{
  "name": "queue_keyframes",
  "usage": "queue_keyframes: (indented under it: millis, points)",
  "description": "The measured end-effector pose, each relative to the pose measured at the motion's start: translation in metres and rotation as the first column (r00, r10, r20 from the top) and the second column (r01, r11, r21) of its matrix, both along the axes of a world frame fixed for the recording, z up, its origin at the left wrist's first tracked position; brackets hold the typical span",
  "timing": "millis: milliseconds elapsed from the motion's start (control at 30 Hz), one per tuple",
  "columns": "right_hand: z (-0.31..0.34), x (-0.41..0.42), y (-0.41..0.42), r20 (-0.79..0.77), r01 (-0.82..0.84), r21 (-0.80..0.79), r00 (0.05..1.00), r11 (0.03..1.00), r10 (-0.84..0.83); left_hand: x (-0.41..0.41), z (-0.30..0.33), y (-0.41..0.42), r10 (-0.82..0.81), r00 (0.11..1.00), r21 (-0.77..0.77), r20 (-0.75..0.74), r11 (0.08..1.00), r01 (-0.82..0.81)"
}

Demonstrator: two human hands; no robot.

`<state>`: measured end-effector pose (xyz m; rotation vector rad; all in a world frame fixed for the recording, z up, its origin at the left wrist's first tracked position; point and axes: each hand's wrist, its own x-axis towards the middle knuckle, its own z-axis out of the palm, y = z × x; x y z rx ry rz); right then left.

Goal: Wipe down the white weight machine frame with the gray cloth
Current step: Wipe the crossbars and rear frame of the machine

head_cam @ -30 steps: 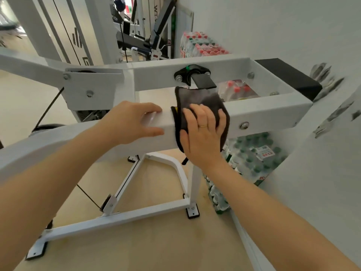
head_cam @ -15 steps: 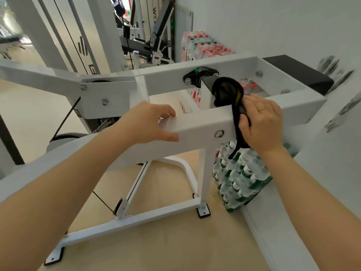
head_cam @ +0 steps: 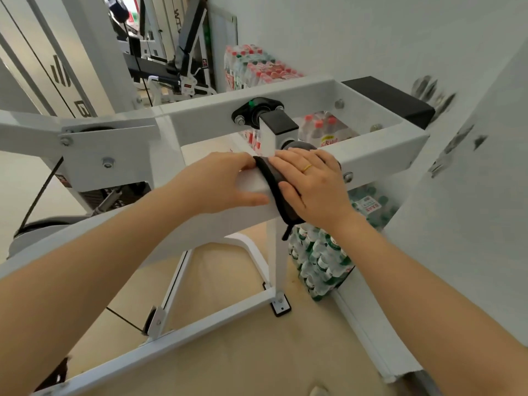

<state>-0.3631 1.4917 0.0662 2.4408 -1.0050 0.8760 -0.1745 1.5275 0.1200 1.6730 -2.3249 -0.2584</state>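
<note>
Cloth (head_cam: 275, 186), one, pressed flat by right hand (head_cam: 313, 185); left hand (head_cam: 217, 182) grips frame (head_cam: 374, 151).

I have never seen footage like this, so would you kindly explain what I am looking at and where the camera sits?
The camera is worn on a person's head, looking forward and down at their own bare arms. In front is a white weight machine frame in a gym. The right hand presses a dark gray cloth flat over the frame's near bar, wiping it. The left hand grips the same bar just beside the cloth, steadying it. Behind and below the frame, shrink-wrapped packs of water bottles stand on the floor along a white wall.
</note>
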Motion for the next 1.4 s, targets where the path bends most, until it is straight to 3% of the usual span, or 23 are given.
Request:
queue_keyframes:
  millis: [233, 433, 500, 733, 933, 1133, 1300, 1400]
  points:
    - [0.006, -0.071, -0.037, -0.012, 0.028, -0.006, 1.0, 1.0, -0.028, -0.03, -0.001, -0.023, -0.006, 0.999, 0.014, -0.039, 1.0, 0.007]
    - [0.021, -0.17, -0.077, 0.12, 0.228, 0.21, 0.959, 0.951, -0.256, -0.072, -0.005, -0.046, 0.018, 0.999, -0.043, -0.039, 0.999, -0.02]
    - [0.025, -0.185, -0.085, 0.103, 0.252, 0.217, 0.955, 0.943, -0.279, -0.086, -0.004, -0.053, 0.049, 0.998, -0.075, -0.041, 0.996, -0.052]
    - [0.025, -0.183, -0.095, -0.14, -0.029, 0.132, 0.989, 0.991, 0.048, -0.131, -0.003, -0.076, 0.064, 0.997, -0.04, 0.038, 0.997, -0.063]
    - [0.051, -0.201, -0.144, -0.119, -0.182, 0.414, 0.961, 0.892, 0.252, -0.147, -0.004, -0.088, 0.078, 0.997, 0.002, 0.003, 0.997, -0.078]
    - [0.072, -0.201, -0.187, -0.318, -0.147, 0.585, 0.863, 0.798, 0.393, -0.15, -0.004, -0.086, 0.093, 0.996, -0.009, 0.001, 0.996, -0.093]
    - [0.081, -0.202, -0.208, -0.526, -0.129, 0.53, 0.725, 0.838, 0.444, -0.147, 0.006, -0.09, 0.065, 0.986, 0.042, 0.152, 0.996, -0.072]
    - [0.089, -0.2, -0.217, -0.589, -0.16, 0.499, 0.657, 0.851, 0.469, -0.138, 0.013, -0.098, -0.019, 0.997, 0.122, 0.081, 0.992, 0.009]
